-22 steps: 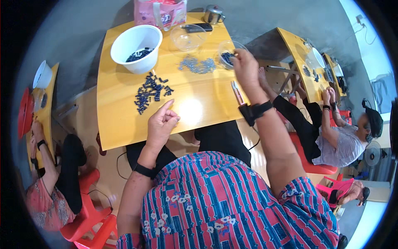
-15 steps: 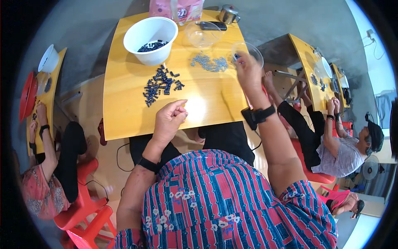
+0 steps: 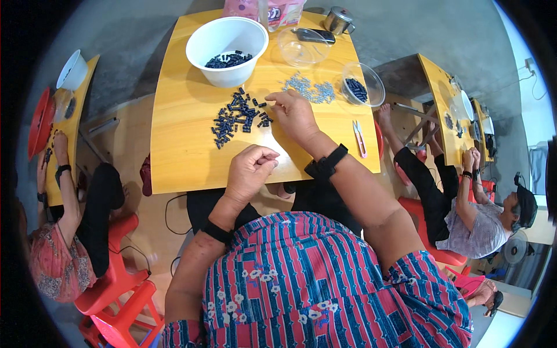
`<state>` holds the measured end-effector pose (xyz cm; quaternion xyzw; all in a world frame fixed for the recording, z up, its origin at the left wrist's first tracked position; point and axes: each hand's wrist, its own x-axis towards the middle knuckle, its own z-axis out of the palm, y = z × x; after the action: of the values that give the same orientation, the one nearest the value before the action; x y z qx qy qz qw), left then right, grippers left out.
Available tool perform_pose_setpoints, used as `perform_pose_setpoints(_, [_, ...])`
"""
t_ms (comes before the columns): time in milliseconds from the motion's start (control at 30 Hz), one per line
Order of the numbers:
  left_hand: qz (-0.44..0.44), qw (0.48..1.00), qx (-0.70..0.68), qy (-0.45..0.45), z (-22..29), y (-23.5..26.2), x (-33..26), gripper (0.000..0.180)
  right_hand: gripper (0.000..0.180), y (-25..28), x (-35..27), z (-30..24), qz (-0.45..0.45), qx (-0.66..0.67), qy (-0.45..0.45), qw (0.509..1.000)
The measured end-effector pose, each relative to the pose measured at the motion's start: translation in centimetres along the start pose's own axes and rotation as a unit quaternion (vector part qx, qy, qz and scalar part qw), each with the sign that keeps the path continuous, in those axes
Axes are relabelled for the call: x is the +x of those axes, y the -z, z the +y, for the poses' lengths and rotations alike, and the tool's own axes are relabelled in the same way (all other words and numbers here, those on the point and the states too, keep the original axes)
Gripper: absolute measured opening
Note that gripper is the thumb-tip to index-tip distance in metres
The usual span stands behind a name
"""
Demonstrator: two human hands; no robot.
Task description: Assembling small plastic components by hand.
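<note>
My right hand [image 3: 295, 113] reaches over the yellow table [image 3: 180, 156], fingertips touching the right edge of a pile of small dark blue parts [image 3: 237, 116]. Whether it pinches one is too small to tell. My left hand [image 3: 249, 170] hovers near the table's front edge with fingers curled in; anything inside it is hidden. A heap of small grey parts [image 3: 311, 88] lies just beyond my right hand. A clear bowl [image 3: 362, 85] with dark parts sits at the right.
A white bowl [image 3: 227, 43] holding dark parts stands at the back, beside an empty clear bowl [image 3: 303, 46], a pink bag [image 3: 264, 8] and a metal cup [image 3: 338, 20]. Small snips [image 3: 359, 138] lie at the right edge. People sit at tables to both sides.
My right hand came back from the clear bowl at the right to the dark blue pile. My left hand stayed near the front edge with fingers curled. The view shifted downward.
</note>
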<state>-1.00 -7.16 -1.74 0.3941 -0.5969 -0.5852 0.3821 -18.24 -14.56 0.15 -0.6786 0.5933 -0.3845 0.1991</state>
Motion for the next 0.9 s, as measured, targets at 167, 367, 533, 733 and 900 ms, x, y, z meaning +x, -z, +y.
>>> perform_pose_setpoints(167, [0.002, 1.000, -0.002, -0.007, 0.0, 0.0, 0.1, 0.014, 0.015, -0.8, 0.9, -0.3, -0.045, -0.103, 0.005, 0.994])
perform_pose_setpoints(367, [0.002, 1.000, 0.015, -0.017, 0.7, -0.1, 0.0, 0.014, 0.006, -0.9, 0.9, 0.0, -0.037, -0.106, 0.001, 0.994])
perform_pose_setpoints(533, [0.010, 1.000, 0.004, -0.016, 0.2, -0.3, 0.0, 0.013, 0.007, -0.3, 0.4, 1.0, -0.032, -0.075, 0.015, 0.997])
perform_pose_setpoints(733, [0.020, 0.999, -0.032, 0.036, -0.3, 0.0, -0.1, 0.016, 0.011, 2.6, -2.9, -0.7, -0.064, 0.088, -0.087, 0.990])
perform_pose_setpoints(900, [0.026, 0.997, -0.061, 0.032, 0.2, 0.0, 0.3, 0.025, 0.010, 3.0, -6.0, -1.7, -0.118, 0.123, -0.074, 0.983])
